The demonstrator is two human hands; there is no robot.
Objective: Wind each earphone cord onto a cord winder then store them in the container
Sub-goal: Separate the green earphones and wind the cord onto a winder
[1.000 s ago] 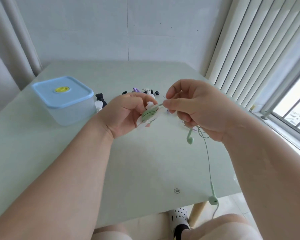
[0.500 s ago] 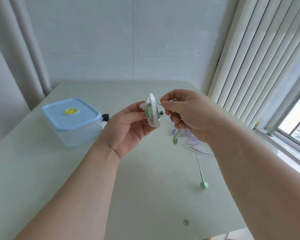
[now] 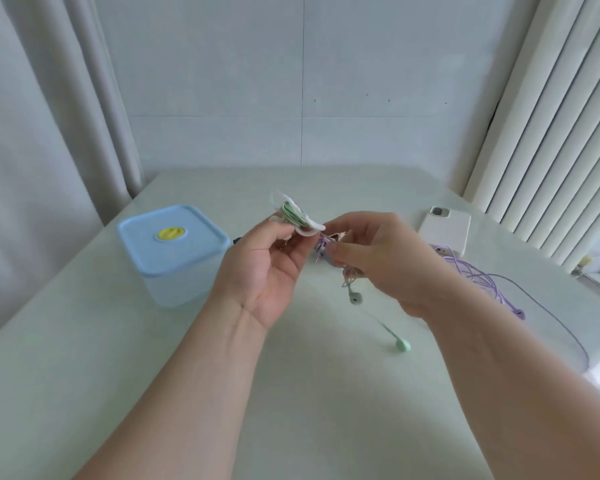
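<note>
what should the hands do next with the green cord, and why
Probably carry the right hand round the cord winder for another turn. The left hand holds the winder with the green cord only partly wound on it, the right hand pinches the loose length beside it, and both green earbuds hang unwound below.

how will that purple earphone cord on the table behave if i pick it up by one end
Probably floppy: the thin purple earphone cord lies in loose tangled loops on the pale green table. Likely light, being so thin. Its loops may snag and drag along, with the purple earbud dangling.
</note>
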